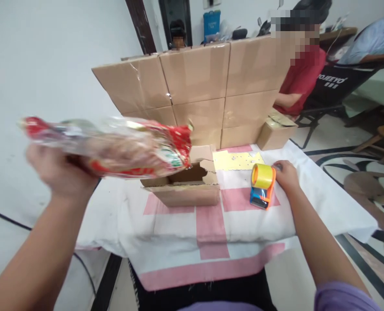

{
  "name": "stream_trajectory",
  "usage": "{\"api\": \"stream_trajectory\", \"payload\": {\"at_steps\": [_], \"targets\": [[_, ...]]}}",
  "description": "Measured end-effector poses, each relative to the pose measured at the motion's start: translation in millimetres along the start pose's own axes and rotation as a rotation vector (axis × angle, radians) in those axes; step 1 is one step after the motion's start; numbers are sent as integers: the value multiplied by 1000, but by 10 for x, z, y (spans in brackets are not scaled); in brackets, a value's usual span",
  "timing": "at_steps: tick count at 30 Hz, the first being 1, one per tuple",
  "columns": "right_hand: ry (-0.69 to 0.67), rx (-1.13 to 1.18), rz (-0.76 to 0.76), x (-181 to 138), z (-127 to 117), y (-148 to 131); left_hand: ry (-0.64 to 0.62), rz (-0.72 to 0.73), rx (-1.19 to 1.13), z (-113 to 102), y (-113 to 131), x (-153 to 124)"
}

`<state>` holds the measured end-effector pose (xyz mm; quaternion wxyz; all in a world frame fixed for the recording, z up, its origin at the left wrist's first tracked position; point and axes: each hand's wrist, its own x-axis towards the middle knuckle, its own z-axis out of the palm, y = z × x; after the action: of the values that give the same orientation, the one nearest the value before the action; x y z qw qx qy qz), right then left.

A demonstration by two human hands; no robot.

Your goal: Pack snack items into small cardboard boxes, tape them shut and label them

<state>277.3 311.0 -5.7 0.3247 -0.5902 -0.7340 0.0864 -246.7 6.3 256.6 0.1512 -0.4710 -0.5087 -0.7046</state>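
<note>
My left hand (64,168) is closed around a clear and red plastic food packet (123,149), raised at the left and blurred by motion. Its contents look pale brown; I cannot make out what they are. The packet hides part of an open cardboard box (187,196), whose top flaps stand up with a torn edge. On the right, my right hand (286,175) is closed at the orange handle side of a tape dispenser (262,188) with a yellow roll. The dispenser is at the cloth-covered table, and the fingers are partly hidden.
A wall of stacked cardboard boxes (195,82) stands behind the table. A smaller box (276,131) is at its right end. A yellow sheet with small bits (237,160) lies on the white and pink cloth (211,229). Several people are beyond, one in a red shirt (304,80).
</note>
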Motion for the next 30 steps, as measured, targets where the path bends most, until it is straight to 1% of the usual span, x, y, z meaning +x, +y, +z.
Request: {"api": "stream_trajectory", "payload": {"at_steps": [2, 4, 5, 6, 7, 12, 15, 17, 18, 19, 20, 21, 23, 24, 25, 26, 27, 28, 30], "targets": [[22, 70, 36, -6, -13, -21, -155, 61, 21, 202, 108, -106], [42, 115, 65, -12, -24, -35, -333, 22, 66, 364, 151, -217], [51, 130, 77, -14, -28, -37, -381, -24, 76, 428, 145, -271], [58, 141, 86, -16, -29, -37, -398, -72, 67, 479, 124, -322], [63, 149, 93, -16, -29, -34, -390, -113, 48, 520, 89, -371], [71, 191, 107, -14, -26, -25, -255, -215, -39, 630, -123, -574], [77, 206, 109, -13, -26, -29, -226, -373, -127, 689, -193, -705], [79, 209, 111, -11, -24, -30, -248, -473, -175, 725, -217, -793], [79, 209, 112, -10, -22, -28, -278, -502, -181, 734, -228, -831], [78, 209, 112, -9, -21, -27, -337, -518, -167, 733, -238, -859], [76, 208, 111, -8, -20, -24, -438, -521, -122, 722, -249, -875], [74, 207, 109, -7, -19, -22, -575, -509, -35, 698, -259, -879], [70, 206, 106, -5, -20, -19, -876, -434, 280, 624, -272, -854], [68, 205, 105, -5, -21, -19, -993, -381, 473, 579, -269, -828], [68, 205, 105, -5, -22, -21, -1061, -327, 648, 533, -256, -799], [68, 206, 106, -6, -24, -24, -1084, -277, 782, 490, -232, -768], [69, 206, 107, -7, -26, -27, -1072, -228, 863, 453, -196, -739], [70, 207, 108, -7, -27, -31, -1050, -171, 886, 427, -149, -713], [70, 210, 109, -9, -31, -38, -1012, -51, 779, 406, -36, -682]]}}
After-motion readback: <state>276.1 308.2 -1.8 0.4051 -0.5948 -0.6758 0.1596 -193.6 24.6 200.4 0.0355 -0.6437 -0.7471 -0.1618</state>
